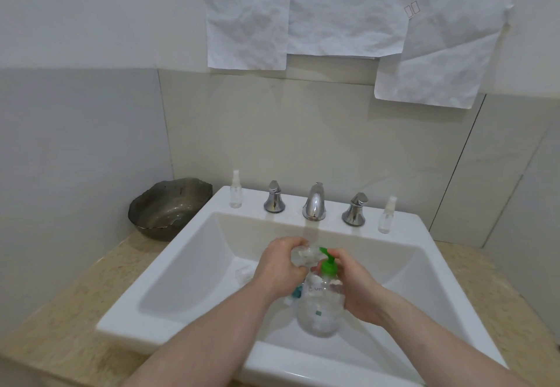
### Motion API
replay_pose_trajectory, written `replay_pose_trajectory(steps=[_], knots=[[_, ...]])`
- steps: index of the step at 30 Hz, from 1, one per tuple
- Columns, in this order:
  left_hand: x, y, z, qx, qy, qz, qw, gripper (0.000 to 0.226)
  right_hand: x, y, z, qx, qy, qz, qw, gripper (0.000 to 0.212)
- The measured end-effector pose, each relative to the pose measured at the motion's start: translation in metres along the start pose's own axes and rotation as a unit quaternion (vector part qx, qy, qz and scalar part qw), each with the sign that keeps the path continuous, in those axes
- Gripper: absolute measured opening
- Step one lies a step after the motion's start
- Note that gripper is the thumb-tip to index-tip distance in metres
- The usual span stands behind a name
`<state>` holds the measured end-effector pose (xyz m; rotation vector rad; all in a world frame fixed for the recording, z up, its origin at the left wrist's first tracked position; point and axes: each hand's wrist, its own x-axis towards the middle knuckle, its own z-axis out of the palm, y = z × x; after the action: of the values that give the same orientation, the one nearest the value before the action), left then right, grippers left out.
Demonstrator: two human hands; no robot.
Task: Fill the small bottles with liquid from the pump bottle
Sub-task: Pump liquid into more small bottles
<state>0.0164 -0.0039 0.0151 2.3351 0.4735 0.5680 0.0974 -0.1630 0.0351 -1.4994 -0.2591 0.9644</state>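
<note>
I'm gripping the pump bottle (319, 308) in my right hand (357, 289) while my left hand (277, 265), just beside it, is clamping a small bottle (304, 257) at the green pump (328, 265). Filling underway, I judge; next, steady pump presses.

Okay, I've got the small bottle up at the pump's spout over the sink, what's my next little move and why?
Probably press the green pump head down with the right hand. The left hand holds the small bottle tilted against the spout, and the right hand grips the pump bottle at its neck, all above the sink. Whether the bottle's mouth is exactly under the spout cannot be told, so check first.
</note>
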Motion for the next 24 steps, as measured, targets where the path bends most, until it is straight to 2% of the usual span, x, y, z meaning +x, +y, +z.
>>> replay_pose_trajectory(steps=[3,9,16,21,24], knots=[[-0.001,0.000,0.001,0.008,-0.002,0.003,1.000,0.053,0.000,0.002,0.001,0.006,0.014,-0.011,1.000,0.032],[0.000,0.001,0.002,-0.009,0.011,0.008,1.000,0.050,-0.007,0.000,0.002,0.001,-0.006,-0.023,1.000,0.046],[0.000,-0.003,0.002,0.013,-0.002,0.003,1.000,0.053,-0.002,0.001,0.003,0.017,0.019,-0.012,1.000,0.031],[0.000,0.001,0.001,-0.004,0.002,0.005,1.000,0.050,-0.010,-0.001,0.003,0.005,-0.009,-0.022,1.000,0.043],[0.000,0.000,0.001,-0.007,0.005,0.003,1.000,0.050,-0.009,-0.002,0.002,0.005,-0.005,-0.022,1.000,0.042]])
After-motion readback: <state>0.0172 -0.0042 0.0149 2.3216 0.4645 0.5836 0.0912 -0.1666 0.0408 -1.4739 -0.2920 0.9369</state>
